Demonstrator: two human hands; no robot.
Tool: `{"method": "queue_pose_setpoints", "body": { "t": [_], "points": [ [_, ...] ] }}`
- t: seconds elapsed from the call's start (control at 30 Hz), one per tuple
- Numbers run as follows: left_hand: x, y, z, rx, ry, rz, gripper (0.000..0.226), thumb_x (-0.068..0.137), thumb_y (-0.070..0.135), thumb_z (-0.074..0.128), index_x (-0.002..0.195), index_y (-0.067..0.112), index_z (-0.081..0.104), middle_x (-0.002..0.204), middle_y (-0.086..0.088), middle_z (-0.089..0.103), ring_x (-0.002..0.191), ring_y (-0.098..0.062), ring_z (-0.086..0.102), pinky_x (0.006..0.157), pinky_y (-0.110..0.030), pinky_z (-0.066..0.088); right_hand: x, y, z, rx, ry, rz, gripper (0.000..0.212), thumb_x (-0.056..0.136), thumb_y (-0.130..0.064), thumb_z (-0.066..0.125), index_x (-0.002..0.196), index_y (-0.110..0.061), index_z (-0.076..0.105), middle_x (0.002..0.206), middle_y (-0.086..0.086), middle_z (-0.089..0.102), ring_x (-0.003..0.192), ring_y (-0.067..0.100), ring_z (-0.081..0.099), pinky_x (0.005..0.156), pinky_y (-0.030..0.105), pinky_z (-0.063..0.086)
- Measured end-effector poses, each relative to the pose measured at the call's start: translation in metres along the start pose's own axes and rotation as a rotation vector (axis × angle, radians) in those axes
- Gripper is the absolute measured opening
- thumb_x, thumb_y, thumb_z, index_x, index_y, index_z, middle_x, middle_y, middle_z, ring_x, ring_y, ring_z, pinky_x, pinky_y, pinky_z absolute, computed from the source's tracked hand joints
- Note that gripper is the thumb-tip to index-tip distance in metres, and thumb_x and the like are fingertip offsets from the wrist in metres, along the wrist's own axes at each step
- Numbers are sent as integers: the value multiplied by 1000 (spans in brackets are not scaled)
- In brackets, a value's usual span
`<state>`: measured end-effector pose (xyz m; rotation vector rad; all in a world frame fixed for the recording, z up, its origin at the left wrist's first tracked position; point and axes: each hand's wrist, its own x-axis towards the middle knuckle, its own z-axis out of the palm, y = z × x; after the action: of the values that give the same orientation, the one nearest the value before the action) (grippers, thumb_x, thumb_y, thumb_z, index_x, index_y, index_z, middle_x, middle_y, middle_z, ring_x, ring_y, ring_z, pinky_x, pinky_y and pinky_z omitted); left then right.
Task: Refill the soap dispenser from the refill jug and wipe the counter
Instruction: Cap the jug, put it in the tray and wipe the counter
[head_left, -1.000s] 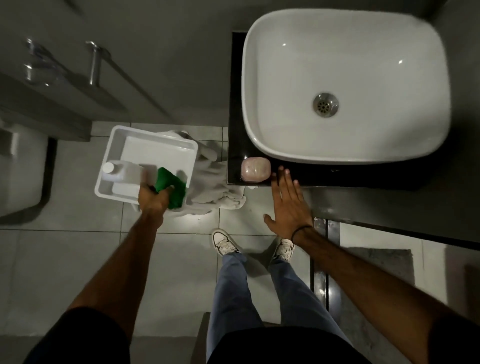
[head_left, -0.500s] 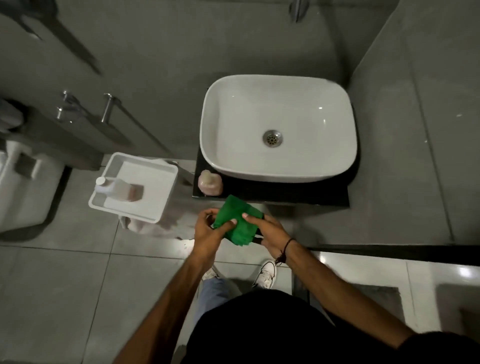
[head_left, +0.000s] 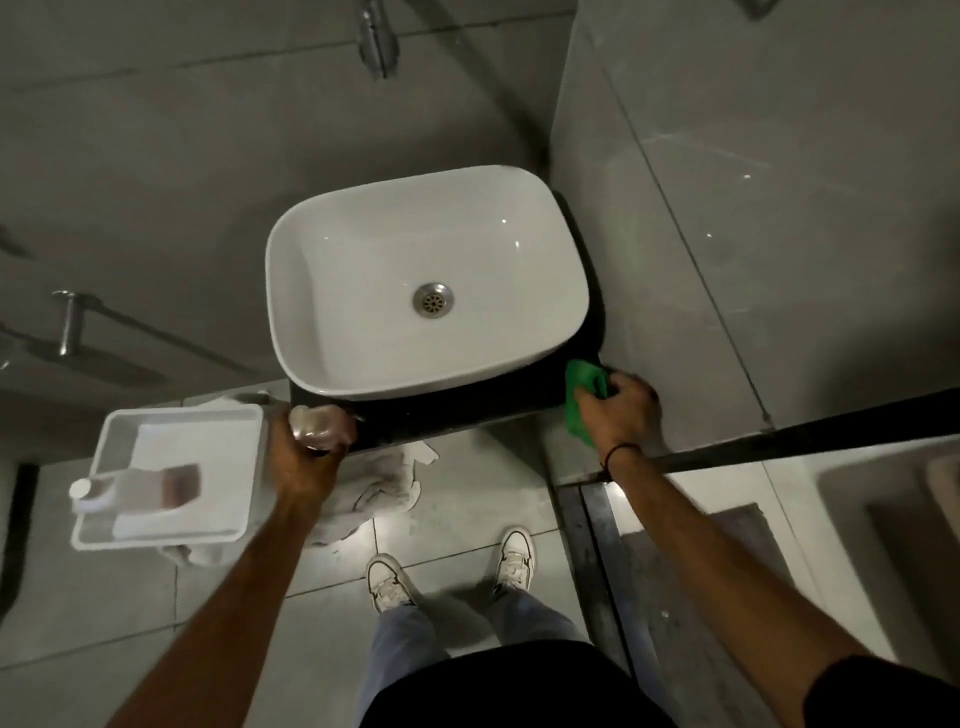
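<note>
Green cloth (head_left: 583, 400) is bunched under the right hand (head_left: 618, 415), whose fingers curl over it and press it onto the right front corner of the black tabletop (head_left: 467, 410), just beside the grey wall panel. A dark band circles that wrist. The left hand (head_left: 304, 460) is wrapped round the pinkish soap dispenser (head_left: 319, 427), which stands at the left front corner of the same tabletop; the fingers close about its body, and blur hides its top. Between the two hands sits the white basin (head_left: 363, 358), its metal drain near the middle, its rim overhanging the dark surface. To the left, off the tabletop, a white tray (head_left: 104, 441) holds the refill jug (head_left: 135, 491), lying on its side with the white cap pointing left and a brownish label on its body. A pale rag (head_left: 384, 491) lies crumpled on the grey floor tiles below the tray and the left hand. Two white shoes (head_left: 387, 582) and blue trouser legs show at the bottom, and a chrome tap (head_left: 376, 36) projects from the wall above the basin.
</note>
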<state>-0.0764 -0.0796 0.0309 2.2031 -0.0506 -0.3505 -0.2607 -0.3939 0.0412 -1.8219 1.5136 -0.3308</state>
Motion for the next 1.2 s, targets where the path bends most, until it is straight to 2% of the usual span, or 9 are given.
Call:
{"method": "queue_pose_setpoints", "body": {
  "t": [0.07,0.1,0.23,0.3,0.43,0.6,0.73,0.93,1.2],
  "points": [
    [5,-10,-1,-19,-48,-29,35,88,-3,72,114,13,55,100,4,69,87,-10,62,78,-26,51,2,-1,3,-157,129,-292,30,65,-13,81,91,-5,69,100,17,66,96,35,62,83,36,49],
    [8,-14,-1,19,-34,-50,38,84,2,79,114,11,56,101,1,68,88,-13,61,77,-28,49,4,1,10,-228,100,-360,35,65,-11,78,98,-5,67,107,18,66,104,35,61,89,37,47],
    [28,-33,-11,274,-61,-22,69,64,28,97,119,11,59,115,-14,65,100,-31,63,83,-44,55,9,21,46,-580,-283,-297,79,77,-13,70,148,-3,34,150,25,40,143,38,34,119,40,30],
    [39,-43,-16,353,-120,24,66,62,37,96,113,13,62,110,-13,68,97,-32,66,78,-40,55,6,27,57,-552,-282,-247,90,80,-12,70,155,-5,22,160,23,26,149,39,22,121,43,27],
    [46,-51,-31,339,-132,70,59,60,48,94,103,18,67,96,-5,74,87,-25,70,73,-35,56,-13,27,75,-478,-232,-199,85,82,-7,67,156,-10,26,164,17,22,148,43,26,114,51,39],
    [41,-71,-65,229,-69,98,56,57,52,94,96,28,63,87,4,70,78,-16,68,62,-25,52,-70,9,115,-583,-339,-286,92,86,-11,66,160,-18,12,167,12,12,150,36,26,109,47,44],
    [44,-94,-104,239,-36,31,62,55,53,95,101,23,66,94,0,72,83,-21,70,73,-43,62,-125,-20,162,-611,-366,-389,94,86,-16,70,160,-16,11,167,15,13,150,32,27,113,41,40],
    [35,-113,-153,181,29,-24,65,54,51,96,103,19,69,92,3,73,82,-18,70,72,-37,60,-189,-68,226,-618,-423,-633,88,82,-14,69,156,-9,22,162,19,27,153,29,20,122,37,23],
    [21,-114,-168,162,28,-47,66,53,36,99,106,13,68,94,-4,71,84,-25,68,76,-41,60,-213,-99,274,-722,-650,-1128,84,87,3,54,159,-10,13,167,7,18,156,24,6,127,35,4]
  ]
}}
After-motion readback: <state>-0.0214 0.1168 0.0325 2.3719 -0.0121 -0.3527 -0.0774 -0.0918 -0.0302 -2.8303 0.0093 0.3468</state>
